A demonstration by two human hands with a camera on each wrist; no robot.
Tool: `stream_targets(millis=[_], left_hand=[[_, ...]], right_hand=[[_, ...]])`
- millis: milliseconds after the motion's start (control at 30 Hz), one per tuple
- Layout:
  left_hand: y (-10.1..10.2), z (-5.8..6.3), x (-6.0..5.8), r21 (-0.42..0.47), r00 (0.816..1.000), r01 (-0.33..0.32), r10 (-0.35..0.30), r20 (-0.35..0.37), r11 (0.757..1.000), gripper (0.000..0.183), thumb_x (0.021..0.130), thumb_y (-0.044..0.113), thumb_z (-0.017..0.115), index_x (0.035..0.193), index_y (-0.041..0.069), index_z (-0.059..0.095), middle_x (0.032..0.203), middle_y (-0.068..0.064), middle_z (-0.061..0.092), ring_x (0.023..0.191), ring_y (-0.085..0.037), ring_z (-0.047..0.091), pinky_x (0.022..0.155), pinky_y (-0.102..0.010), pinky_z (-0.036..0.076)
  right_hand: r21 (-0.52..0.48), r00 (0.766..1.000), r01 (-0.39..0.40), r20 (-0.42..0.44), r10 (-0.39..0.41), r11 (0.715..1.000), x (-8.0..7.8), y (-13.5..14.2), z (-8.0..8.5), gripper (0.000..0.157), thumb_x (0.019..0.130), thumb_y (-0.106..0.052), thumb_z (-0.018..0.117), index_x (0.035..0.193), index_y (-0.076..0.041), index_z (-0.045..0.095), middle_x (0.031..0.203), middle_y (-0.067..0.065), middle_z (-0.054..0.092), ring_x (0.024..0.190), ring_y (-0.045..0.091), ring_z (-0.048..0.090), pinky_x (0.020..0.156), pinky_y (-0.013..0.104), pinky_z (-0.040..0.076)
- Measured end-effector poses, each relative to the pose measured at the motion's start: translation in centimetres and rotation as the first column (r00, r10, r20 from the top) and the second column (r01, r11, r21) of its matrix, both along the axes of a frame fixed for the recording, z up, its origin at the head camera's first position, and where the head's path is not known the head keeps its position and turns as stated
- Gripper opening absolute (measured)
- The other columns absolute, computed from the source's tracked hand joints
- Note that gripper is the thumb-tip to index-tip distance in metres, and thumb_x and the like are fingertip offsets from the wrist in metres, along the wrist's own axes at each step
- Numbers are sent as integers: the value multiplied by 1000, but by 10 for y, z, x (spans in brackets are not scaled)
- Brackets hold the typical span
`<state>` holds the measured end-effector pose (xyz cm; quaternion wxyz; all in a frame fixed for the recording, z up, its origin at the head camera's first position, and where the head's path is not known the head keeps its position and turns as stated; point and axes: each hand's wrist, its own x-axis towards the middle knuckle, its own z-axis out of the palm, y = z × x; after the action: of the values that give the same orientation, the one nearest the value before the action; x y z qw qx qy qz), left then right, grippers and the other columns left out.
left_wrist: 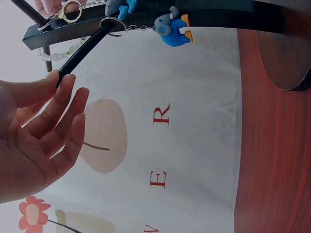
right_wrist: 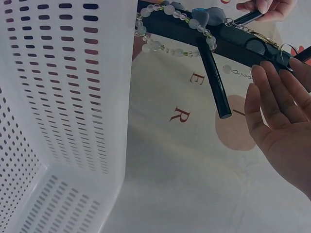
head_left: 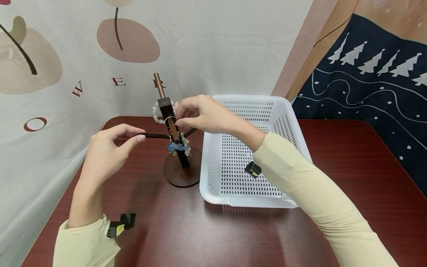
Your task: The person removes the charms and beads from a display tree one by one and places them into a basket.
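Observation:
A dark stand (head_left: 183, 161) with a round base and side pegs stands on the table. My left hand (head_left: 108, 154) pinches the end of its left peg (left_wrist: 82, 56) between thumb and fingers. At the upper front peg (head_left: 172, 129), my right hand (head_left: 207, 113) pinches a thin keychain ring around it; a gold clasp (left_wrist: 70, 12) and chain hang there. A keychain charm, a blue-and-grey figure with orange feet (left_wrist: 170, 29), hangs by its ring from the left peg. A clear-bead bracelet (right_wrist: 154, 46) loops over another peg. The pinching fingertips are partly hidden in the right wrist view.
A white perforated plastic basket (head_left: 213, 198) sits on the reddish-brown table (head_left: 166, 230), right beside the stand and under my right forearm. Behind is a pale printed curtain (head_left: 207, 55). A dark cloth with white trees (head_left: 367, 85) hangs at the right.

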<state>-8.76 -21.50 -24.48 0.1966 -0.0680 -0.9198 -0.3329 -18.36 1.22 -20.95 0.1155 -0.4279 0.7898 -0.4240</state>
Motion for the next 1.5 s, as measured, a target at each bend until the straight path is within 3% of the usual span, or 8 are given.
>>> stream_targets(millis=[133, 333, 533, 700, 933, 1500], left_hand=[[0, 0, 0, 3, 1000, -1, 1, 4, 1000, 10, 84, 17, 67, 92, 12, 71, 76, 7, 67, 62, 6, 52, 56, -17, 34], [0, 0, 0, 8, 1000, 1, -1, 5, 1000, 10, 84, 17, 67, 92, 12, 71, 76, 10, 66, 62, 6, 52, 57, -17, 34], [0, 0, 0, 14, 1000, 1, -2, 9, 1000, 11, 84, 17, 68, 92, 12, 71, 76, 9, 66, 62, 6, 53, 56, -16, 35], [0, 0, -1, 9, 1000, -4, 4, 12, 1000, 11, 84, 18, 68, 92, 12, 71, 78, 1, 68, 62, 5, 54, 56, -16, 35], [0, 0, -1, 11, 1000, 2, -2, 7, 1000, 10, 83, 17, 68, 91, 12, 71, 77, 4, 67, 61, 4, 53, 55, -17, 35], [0, 0, -1, 2, 1000, 2, -2, 24, 1000, 11, 84, 19, 67, 91, 12, 71, 77, 3, 67, 60, 0, 50, 54, -19, 33]], right_hand=[[-16, 1000, -12, -6, 12, 1000, 1, 1, -1, 4, 84, -4, 64, 88, -1, 64, 82, 5, 63, 77, 11, 60, 74, 21, 47], [-70, 998, -34, 54, 38, 997, 3, -1, -2, 3, 84, 1, 63, 83, -3, 64, 79, 8, 64, 72, 13, 62, 72, 26, 49], [-53, 998, -17, 64, 21, 998, 5, -4, -1, 4, 85, 0, 61, 83, -1, 63, 81, 13, 64, 70, 15, 64, 70, 28, 51], [-33, 999, -14, 50, 15, 999, 5, -2, -1, 5, 87, -2, 60, 85, 0, 65, 82, 11, 65, 72, 15, 64, 70, 26, 50], [-31, 999, -47, 19, 47, 998, 6, 1, 2, 6, 87, 0, 58, 87, 2, 64, 80, 12, 64, 76, 22, 64, 71, 26, 50], [-17, 984, -156, -94, 154, 988, 21, 18, 10, 7, 87, -1, 59, 87, -1, 66, 78, -1, 64, 71, 8, 58, 68, 25, 46]])
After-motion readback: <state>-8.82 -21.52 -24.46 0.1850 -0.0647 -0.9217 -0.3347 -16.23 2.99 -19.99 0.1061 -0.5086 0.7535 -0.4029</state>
